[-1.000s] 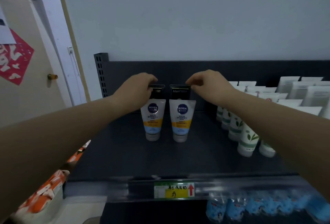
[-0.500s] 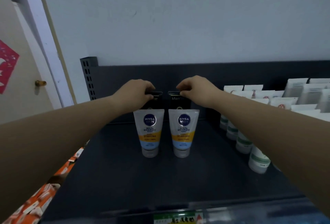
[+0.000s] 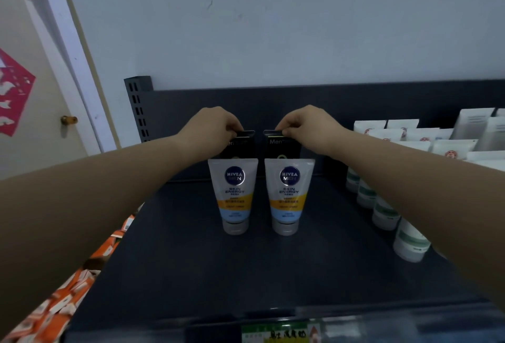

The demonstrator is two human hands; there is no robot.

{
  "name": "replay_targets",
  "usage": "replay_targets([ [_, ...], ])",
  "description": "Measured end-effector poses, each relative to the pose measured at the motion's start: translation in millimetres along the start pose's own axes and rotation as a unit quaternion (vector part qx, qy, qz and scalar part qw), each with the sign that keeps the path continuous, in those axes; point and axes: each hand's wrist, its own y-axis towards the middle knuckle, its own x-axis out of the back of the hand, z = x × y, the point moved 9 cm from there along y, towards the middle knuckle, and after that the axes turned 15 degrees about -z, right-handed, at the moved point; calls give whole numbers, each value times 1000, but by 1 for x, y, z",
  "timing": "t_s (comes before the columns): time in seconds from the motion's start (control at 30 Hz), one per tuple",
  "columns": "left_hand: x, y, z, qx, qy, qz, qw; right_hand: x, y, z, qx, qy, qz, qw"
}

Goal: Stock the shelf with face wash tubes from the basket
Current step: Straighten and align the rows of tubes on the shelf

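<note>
Reaching fwd in the head view, both arms are stretching over the dark shelf (image 3: 191, 260); the left hand (image 3: 210, 127) is curling its fingers and thumb onto the top edge of the left black tube (image 3: 241, 142), pinching it tight; the right hand (image 3: 308, 127) is pinching the top seam of the right black tube (image 3: 281, 147) the same way; both black tubes are standing upright at the rear of the shelf, side by side w/ a narrow gap between them, near the back panel (image 3: 382, 102); whether they are touching it, cannot tell.

Just in front, the left white tube (image 3: 235, 195) and the right white tube (image 3: 288, 195) are standing cap-down, each hiding the lower part of the black tube behind it; neither hand is touching them.

At the right, rows of white-and-green tubes (image 3: 410, 241) are filling that end of the shelf; at the lower left, orange packs (image 3: 68, 299) are lying below shelf level; a yellow-green price label (image 3: 284, 334) is sitting on the front rail, blurred; a door w/ a brass knob (image 3: 68, 119) is showing at the far left.
</note>
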Motion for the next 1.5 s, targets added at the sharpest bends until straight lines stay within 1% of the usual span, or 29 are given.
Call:
replay_targets([
  [0.47,-2,-1,5,2,-11,-7,1000,-2,2,0,-3,36,-9,999],
  [0.67,-2,-1,4,1,-4,-7,1000,-4,3,0,5,27,-14,1000],
  [0.9,3,-2,1,-13,1,4,1000,0,1,4,14,2,10,1000],
  [1.0,21,-3,-6,-38,-7,-42,998,18,-1,14,40,-4,-39,998],
  [1.07,32,-8,-18,-74,-3,-59,996,33,-5,22,56,-1,-76,996],
  [1.13,36,-16,-28,-115,9,-36,993,38,-13,28,68,9,-70,995],
  [1.2,35,-26,-32,-129,8,-3,992,35,-23,29,69,9,-35,997],
  [1.27,30,-35,-27,-105,-6,35,994,28,-33,24,62,4,5,998],
  [1.37,15,-46,-14,-52,-19,103,993,12,-46,9,29,15,65,997],
  [1.43,7,-51,-6,-35,-7,132,991,4,-53,1,10,29,87,996],
  [1.5,1,-53,0,-12,-16,147,989,-1,-57,-3,-5,47,91,995],
])
